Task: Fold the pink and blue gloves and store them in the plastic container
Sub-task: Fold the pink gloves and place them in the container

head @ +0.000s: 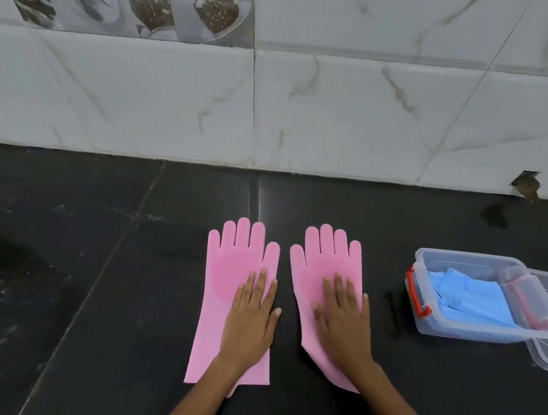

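From the head view, 2 pink gloves lie flat on the dark desk (87, 253), side by side and apart, fingers pointing away toward the tiled wall (346, 112) and cuffs toward the person. The left pink glove (234, 264) runs almost straight away from the person, while the right pink glove (318, 271) is tilted, its cuff swung out to the right and its fingers leaning left. The left hand (250, 318) lies flat with straight, spread fingers on the lower palm of the left pink glove; the right hand (344, 316) lies the same way on the right pink glove, pinching nothing. Each hand sits along its glove's long axis, so a fold bringing fingers down to cuff, or cuff up to fingers, looks like the natural next step for either one. The clear plastic container (425, 315) stands well to the right of both gloves, nearer the right hand, with blue gloves (475, 301) already inside it and its clear lid (546, 340) leaning against its right side. By my judgement the blue part is done and the 2 pink gloves are not yet folded; once folded, they would travel rightward, a reach that suits the right hand better.
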{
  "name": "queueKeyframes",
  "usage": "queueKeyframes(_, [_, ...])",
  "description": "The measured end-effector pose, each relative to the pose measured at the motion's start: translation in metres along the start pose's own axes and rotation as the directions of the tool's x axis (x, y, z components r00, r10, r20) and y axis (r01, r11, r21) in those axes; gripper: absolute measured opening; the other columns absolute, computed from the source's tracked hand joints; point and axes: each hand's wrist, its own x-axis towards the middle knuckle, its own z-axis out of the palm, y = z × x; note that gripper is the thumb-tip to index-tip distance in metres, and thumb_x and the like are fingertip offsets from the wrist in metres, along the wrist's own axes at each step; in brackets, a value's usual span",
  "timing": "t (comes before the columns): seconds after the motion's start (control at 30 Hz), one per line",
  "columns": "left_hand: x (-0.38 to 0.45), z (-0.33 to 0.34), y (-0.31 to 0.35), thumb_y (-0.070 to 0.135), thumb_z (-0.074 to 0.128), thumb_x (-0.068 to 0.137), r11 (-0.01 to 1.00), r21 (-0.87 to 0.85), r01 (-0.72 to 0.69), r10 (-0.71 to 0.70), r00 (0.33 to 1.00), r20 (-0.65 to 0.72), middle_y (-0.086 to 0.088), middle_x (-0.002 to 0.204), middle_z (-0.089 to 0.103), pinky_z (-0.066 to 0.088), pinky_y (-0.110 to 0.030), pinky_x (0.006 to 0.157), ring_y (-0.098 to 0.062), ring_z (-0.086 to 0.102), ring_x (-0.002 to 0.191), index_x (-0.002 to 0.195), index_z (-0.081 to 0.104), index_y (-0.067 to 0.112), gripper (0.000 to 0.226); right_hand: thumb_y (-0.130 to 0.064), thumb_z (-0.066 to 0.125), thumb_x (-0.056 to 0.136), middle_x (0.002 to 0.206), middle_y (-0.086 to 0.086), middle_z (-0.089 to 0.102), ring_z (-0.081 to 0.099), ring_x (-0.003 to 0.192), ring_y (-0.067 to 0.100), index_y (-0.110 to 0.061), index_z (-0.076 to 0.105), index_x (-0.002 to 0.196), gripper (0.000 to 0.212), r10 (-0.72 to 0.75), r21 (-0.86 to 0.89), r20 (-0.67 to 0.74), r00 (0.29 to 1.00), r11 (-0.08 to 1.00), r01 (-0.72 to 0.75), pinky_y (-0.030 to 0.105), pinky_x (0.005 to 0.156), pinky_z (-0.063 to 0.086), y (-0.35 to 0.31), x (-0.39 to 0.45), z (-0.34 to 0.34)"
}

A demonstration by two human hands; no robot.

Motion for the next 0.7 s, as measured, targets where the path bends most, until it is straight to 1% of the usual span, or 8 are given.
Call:
queueKeyframes(0.07, [0.001, 0.0, -0.001, 0.036, 0.02, 0.101, 1.0, -0.001, -0.003, 0.003, 1.0, -0.002, 0.001, 0.16, -0.006, -0.01, -0.033, 0.117, -0.019, -0.013, 0.146, 0.151, 0.007, 0.023, 0.053, -0.046, 0.021, 0.098, 0.158, 0.001, -0.013, -0.008, 0.147, 0.022, -0.03, -0.006, 0.148, 0.059, -0.025, 0.054, 0.01, 1.0, 0.998, 0.025, 0.045, 0.117, -0.004, -0.01, 0.0, 0.005])
queueKeyframes(0.13, [0.001, 0.0, 0.0, 0.036, 0.02, 0.101, 1.0, -0.001, -0.005, 0.005, 1.0, -0.005, 0.002, 0.159, -0.006, -0.01, -0.033, 0.117, -0.019, -0.012, 0.146, 0.151, 0.007, 0.024, 0.053, -0.048, 0.021, 0.098, 0.159, 0.001, -0.011, -0.008, 0.147, 0.023, -0.034, -0.008, 0.147, 0.059, -0.014, 0.06, -0.005, 1.0, 0.998, 0.014, 0.046, 0.118, -0.003, -0.013, 0.005, 0.007])
queueKeyframes(0.33, [0.009, 0.0, 0.001, 0.035, 0.022, 0.101, 1.0, -0.015, -0.024, 0.024, 1.0, -0.003, 0.003, 0.159, -0.004, -0.008, -0.032, 0.117, -0.019, -0.009, 0.147, 0.151, 0.01, 0.024, 0.052, -0.05, 0.021, 0.097, 0.16, 0.001, -0.004, -0.003, 0.147, 0.024, -0.035, -0.004, 0.147, 0.059, 0.024, 0.055, -0.032, 0.999, 0.998, -0.022, 0.048, 0.118, 0.0, -0.016, 0.024, 0.007])
queueKeyframes(0.43, [0.011, 0.0, 0.002, 0.034, 0.021, 0.102, 1.0, -0.019, -0.022, 0.022, 1.0, 0.0, 0.003, 0.159, -0.004, -0.007, -0.032, 0.117, -0.019, -0.008, 0.147, 0.151, 0.01, 0.024, 0.051, -0.054, 0.021, 0.096, 0.16, -0.001, -0.006, -0.004, 0.147, 0.023, -0.035, -0.005, 0.147, 0.061, 0.001, 0.06, -0.027, 1.0, 0.998, 0.001, 0.046, 0.117, -0.002, -0.013, 0.022, 0.009])
queueKeyframes(0.53, [0.011, -0.001, 0.004, 0.034, 0.022, 0.102, 0.999, -0.028, -0.017, 0.017, 1.0, -0.005, 0.002, 0.16, -0.003, -0.007, -0.032, 0.117, -0.019, -0.009, 0.147, 0.151, 0.01, 0.024, 0.051, -0.06, 0.019, 0.092, 0.16, -0.003, -0.005, -0.003, 0.147, 0.023, -0.037, -0.003, 0.147, 0.064, -0.033, 0.061, -0.045, 0.998, 0.998, 0.035, 0.044, 0.117, -0.002, -0.007, 0.013, 0.013])
queueKeyframes(0.6, [0.011, -0.001, 0.006, 0.034, 0.021, 0.102, 0.999, -0.032, -0.007, 0.007, 1.0, -0.005, 0.001, 0.16, -0.004, -0.007, -0.032, 0.117, -0.02, -0.009, 0.147, 0.151, 0.01, 0.023, 0.052, -0.069, 0.014, 0.087, 0.16, -0.004, -0.005, -0.003, 0.147, 0.022, -0.038, -0.002, 0.148, 0.07, -0.039, 0.046, -0.056, 0.998, 0.998, 0.041, 0.045, 0.118, 0.0, -0.005, 0.006, 0.015])
queueKeyframes(0.7, [0.011, 0.0, 0.007, 0.035, 0.02, 0.102, 1.0, -0.024, -0.001, 0.001, 1.0, -0.002, 0.001, 0.159, -0.006, -0.006, -0.033, 0.118, -0.021, -0.009, 0.147, 0.151, 0.007, 0.023, 0.052, -0.08, 0.011, 0.079, 0.158, -0.009, -0.011, -0.01, 0.146, 0.017, -0.039, -0.002, 0.147, 0.081, -0.041, 0.051, -0.063, 0.997, 0.998, 0.045, 0.045, 0.118, 0.0, -0.004, -0.001, 0.018])
